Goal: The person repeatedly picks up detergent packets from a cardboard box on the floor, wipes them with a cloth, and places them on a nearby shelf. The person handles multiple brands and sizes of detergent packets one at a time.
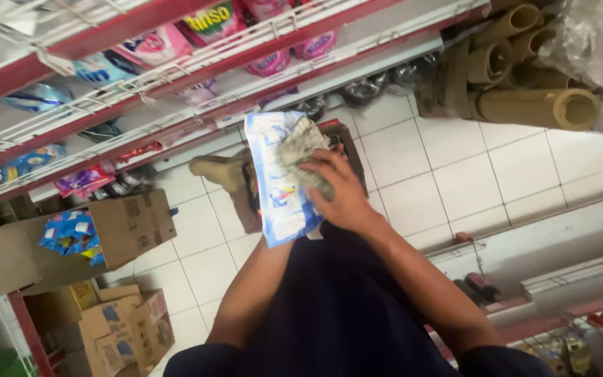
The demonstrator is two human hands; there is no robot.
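I hold a blue and white plastic pouch (280, 185) upright in front of me. My left hand is hidden behind the pouch; only its forearm (249, 293) shows, rising to the pouch's lower edge. My right hand (340, 192) presses a crumpled grey-green cloth (303, 148) against the front of the pouch, near its upper right part. Below the pouch, an open brown box (235, 178) sits on the white tiled floor.
Red-edged wire shelves (176, 70) with pink and blue pouches run along the upper left. Cardboard boxes (123, 227) stand at the left, one holding blue packets. Thick cardboard tubes (539, 105) lie at the top right. Another shelf (560, 279) is on the right.
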